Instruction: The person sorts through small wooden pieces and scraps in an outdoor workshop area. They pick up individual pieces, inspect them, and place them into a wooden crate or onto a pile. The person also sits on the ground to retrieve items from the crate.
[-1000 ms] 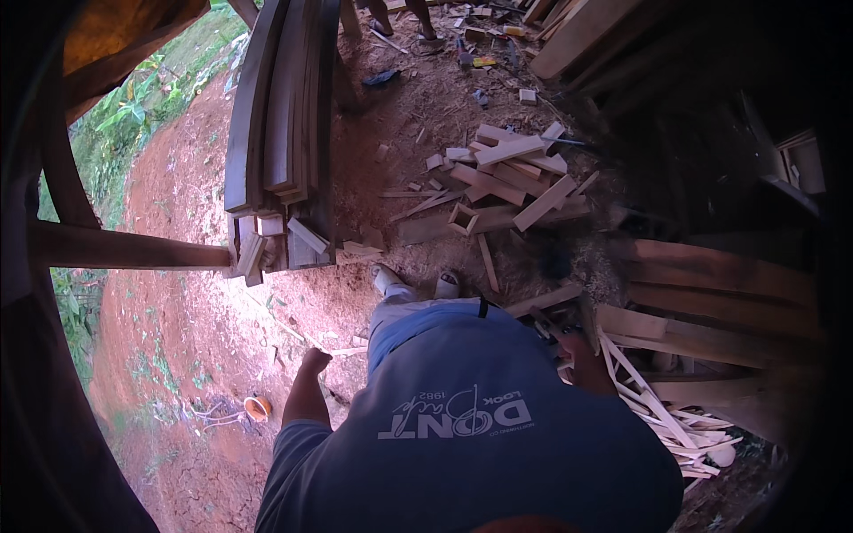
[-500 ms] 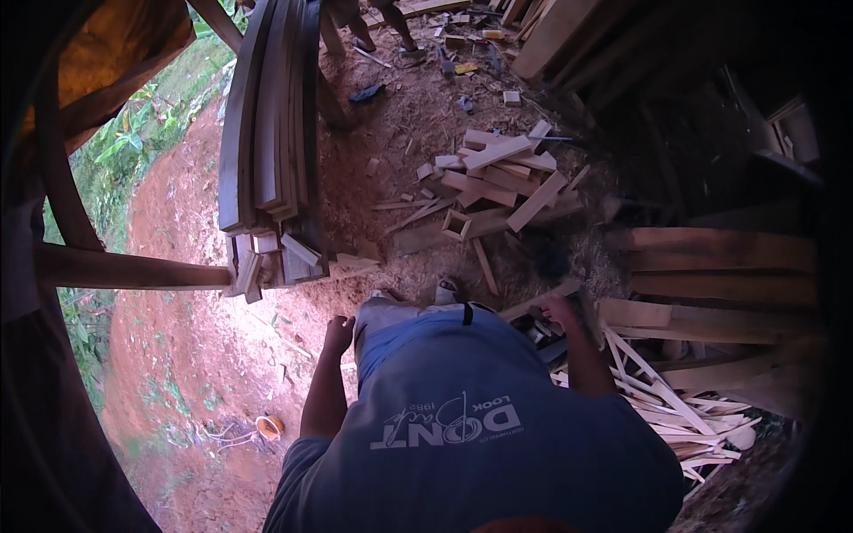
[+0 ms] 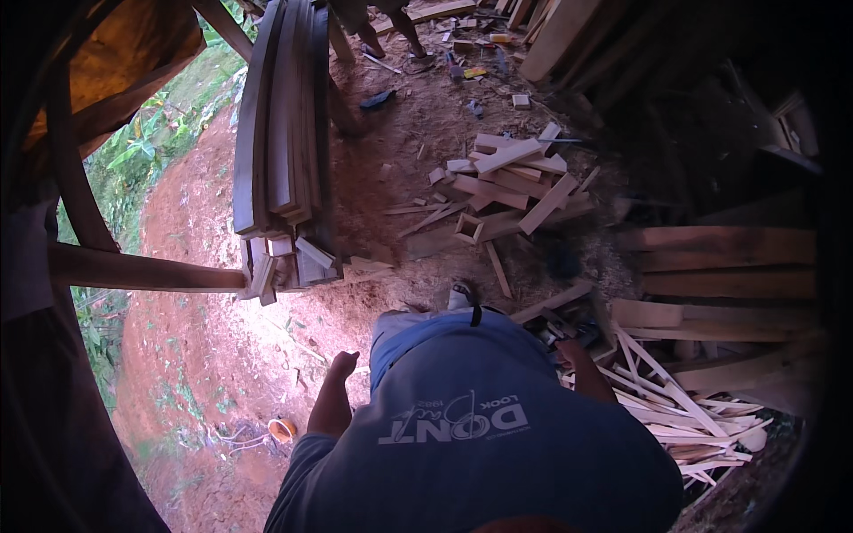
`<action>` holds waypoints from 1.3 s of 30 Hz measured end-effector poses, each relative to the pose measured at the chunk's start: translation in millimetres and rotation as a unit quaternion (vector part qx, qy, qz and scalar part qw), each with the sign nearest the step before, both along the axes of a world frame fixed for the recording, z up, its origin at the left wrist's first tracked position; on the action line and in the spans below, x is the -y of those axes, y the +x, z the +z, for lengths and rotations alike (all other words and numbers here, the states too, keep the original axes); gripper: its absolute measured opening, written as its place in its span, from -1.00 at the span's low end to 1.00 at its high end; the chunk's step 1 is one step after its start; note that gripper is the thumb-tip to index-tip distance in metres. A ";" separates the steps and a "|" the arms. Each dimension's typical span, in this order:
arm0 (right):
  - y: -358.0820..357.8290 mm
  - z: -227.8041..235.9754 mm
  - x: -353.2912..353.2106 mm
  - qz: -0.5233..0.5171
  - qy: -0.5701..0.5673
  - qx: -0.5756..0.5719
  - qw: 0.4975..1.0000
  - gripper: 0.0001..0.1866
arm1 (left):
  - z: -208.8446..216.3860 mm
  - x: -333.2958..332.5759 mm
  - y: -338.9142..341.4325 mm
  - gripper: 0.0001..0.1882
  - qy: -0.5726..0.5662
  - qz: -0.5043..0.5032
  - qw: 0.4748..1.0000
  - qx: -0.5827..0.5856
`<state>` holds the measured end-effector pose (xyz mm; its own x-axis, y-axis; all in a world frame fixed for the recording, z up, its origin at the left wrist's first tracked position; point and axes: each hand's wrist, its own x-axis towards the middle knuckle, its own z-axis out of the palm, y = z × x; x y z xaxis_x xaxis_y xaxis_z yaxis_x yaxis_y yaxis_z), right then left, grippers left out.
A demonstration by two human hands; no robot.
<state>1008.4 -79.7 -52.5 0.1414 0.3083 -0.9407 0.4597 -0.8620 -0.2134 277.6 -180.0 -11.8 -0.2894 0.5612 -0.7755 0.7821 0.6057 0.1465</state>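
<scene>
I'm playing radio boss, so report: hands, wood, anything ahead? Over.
Left hand seemingly empty. Right hand: grip unclear. Wood pile ahead, long boards leftward.

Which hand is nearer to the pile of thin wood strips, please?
Right. The right hand is near the edge of the pile of thin wood strips; the left hand is across the body, farther away.

I stand on reddish earth [image 3: 204, 338] bearing a heap of cut wood [image 3: 511, 191]; beyond that heap lie a pale block [image 3: 521, 101] and a yellow object [image 3: 474, 74], just nearer me than it a narrow stick [image 3: 498, 269], nearer still a pile of thin strips [image 3: 680, 393] to its right, an orange container [image 3: 282, 431] to its left
</scene>
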 end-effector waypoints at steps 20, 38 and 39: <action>-49.8 45.1 -124.0 -0.047 0.181 -0.072 0.980 -0.71 | 9.5 -18.7 39.7 -0.46 -0.095 0.258 0.949 0.153; 15.8 -54.1 -16.6 0.105 0.145 -0.033 0.983 -0.66 | 22.5 -44.6 39.0 -0.53 -0.049 0.284 0.935 0.207; 15.1 -58.7 -20.1 0.134 0.236 -0.053 0.961 -0.68 | 23.7 -51.9 40.6 -0.52 -0.041 0.285 0.933 0.215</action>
<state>1023.6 -59.6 -111.3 -0.0920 0.7164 -0.6916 0.6052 -0.5113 -0.6102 318.2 -128.1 11.9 -0.1754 0.3454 -0.9219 0.2091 0.9281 0.3079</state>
